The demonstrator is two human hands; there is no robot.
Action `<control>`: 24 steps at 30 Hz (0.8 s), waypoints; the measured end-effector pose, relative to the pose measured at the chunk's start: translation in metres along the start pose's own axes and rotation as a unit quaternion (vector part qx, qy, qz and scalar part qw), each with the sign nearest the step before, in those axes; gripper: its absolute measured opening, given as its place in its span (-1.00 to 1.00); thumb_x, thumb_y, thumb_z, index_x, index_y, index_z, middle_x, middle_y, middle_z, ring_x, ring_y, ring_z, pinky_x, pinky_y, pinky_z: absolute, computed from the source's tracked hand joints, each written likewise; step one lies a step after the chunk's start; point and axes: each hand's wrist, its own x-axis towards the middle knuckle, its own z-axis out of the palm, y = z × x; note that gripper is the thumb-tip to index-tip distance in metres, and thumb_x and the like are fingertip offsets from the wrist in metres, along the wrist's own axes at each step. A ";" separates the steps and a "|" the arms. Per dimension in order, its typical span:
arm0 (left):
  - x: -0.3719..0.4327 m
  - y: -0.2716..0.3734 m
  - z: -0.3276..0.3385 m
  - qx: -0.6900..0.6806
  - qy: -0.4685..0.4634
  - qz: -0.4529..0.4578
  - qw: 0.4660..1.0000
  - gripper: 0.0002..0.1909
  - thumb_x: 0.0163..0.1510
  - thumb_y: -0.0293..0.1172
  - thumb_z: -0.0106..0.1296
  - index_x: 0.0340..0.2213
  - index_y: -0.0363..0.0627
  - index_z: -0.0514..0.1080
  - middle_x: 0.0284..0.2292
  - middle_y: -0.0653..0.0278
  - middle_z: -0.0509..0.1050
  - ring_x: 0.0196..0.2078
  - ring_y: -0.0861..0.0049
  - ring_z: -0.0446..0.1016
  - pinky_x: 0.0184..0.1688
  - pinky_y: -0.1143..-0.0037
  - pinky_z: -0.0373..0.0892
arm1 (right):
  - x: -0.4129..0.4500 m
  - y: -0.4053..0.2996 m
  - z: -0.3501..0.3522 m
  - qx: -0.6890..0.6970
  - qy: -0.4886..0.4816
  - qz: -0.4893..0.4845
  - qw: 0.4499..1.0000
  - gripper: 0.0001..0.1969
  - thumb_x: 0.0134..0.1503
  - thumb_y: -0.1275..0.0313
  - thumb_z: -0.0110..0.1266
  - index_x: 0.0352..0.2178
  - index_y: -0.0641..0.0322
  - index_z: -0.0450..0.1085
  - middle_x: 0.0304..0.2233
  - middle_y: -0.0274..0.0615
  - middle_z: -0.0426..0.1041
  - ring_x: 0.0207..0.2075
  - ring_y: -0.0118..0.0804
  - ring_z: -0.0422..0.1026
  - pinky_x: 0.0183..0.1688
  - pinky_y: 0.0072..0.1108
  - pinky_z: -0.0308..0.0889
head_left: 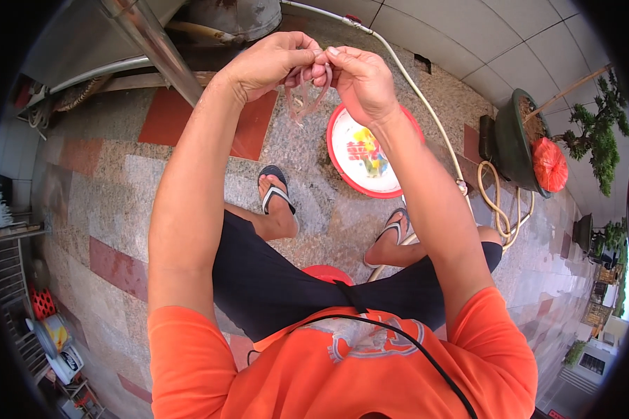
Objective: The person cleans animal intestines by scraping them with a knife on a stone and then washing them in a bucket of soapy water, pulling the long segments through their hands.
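My left hand (275, 65) and my right hand (366, 81) meet at the top of the view, fingertips touching. Between them they pinch a limp, pinkish, translucent strand (322, 94), probably raw animal tissue, though its kind is unclear. It hangs in loops below the fingers, with thin wisps at the lower end. Part of it is hidden behind the fingertips. Below my right hand and forearm, a white basin with a red rim (364, 192) rests on the floor. Its inside carries a printed flower pattern and red characters; my forearm covers its right side.
A cream hose (424, 97) runs past the basin, coiling near a potted bonsai (521, 141) with a red plastic bag (550, 165). A metal pole (154, 50) slants at upper left. Part of a red stool (329, 273) shows between my legs. Metal racks (10, 277) stand far left.
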 end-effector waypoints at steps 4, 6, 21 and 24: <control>-0.004 0.000 -0.003 0.004 0.076 -0.022 0.997 -0.88 0.19 -0.47 -0.01 -0.22 -0.20 0.39 -0.48 0.42 0.42 -0.47 0.74 0.36 -0.46 0.66 0.25 | 0.002 0.009 -0.002 0.034 -0.024 0.017 0.999 -0.76 0.27 0.42 -0.03 -0.33 0.44 0.47 -0.39 -0.09 0.52 -0.36 -0.29 0.48 -0.18 -0.47 0.39; -0.002 0.004 -0.004 0.025 0.093 -0.045 0.994 -0.87 0.18 -0.46 0.01 -0.23 -0.20 0.39 -0.51 0.41 0.41 -0.49 0.73 0.34 -0.47 0.66 0.24 | 0.003 0.016 -0.004 0.036 -0.022 0.018 0.999 -0.76 0.27 0.42 -0.03 -0.34 0.44 0.47 -0.41 -0.07 0.52 -0.38 -0.28 0.48 -0.21 -0.45 0.41; -0.015 0.014 -0.032 -0.031 0.219 0.002 0.975 -0.80 0.20 -0.47 -0.04 -0.16 -0.25 0.44 -0.56 0.43 0.35 -0.57 0.75 0.24 -0.55 0.68 0.11 | -0.031 0.033 -0.016 -0.031 -0.009 0.055 0.998 -0.76 0.25 0.40 0.05 -0.35 0.45 0.48 -0.44 -0.04 0.54 -0.40 -0.25 0.52 -0.27 -0.47 0.43; -0.019 0.014 -0.019 0.033 0.157 -0.028 0.987 -0.76 0.25 -0.35 -0.05 -0.16 -0.24 0.49 -0.57 0.46 0.33 -0.59 0.75 0.29 -0.63 0.65 0.21 | -0.025 0.032 -0.017 -0.038 -0.020 0.032 0.999 -0.76 0.26 0.41 0.04 -0.33 0.46 0.49 -0.43 -0.03 0.55 -0.39 -0.26 0.53 -0.28 -0.45 0.46</control>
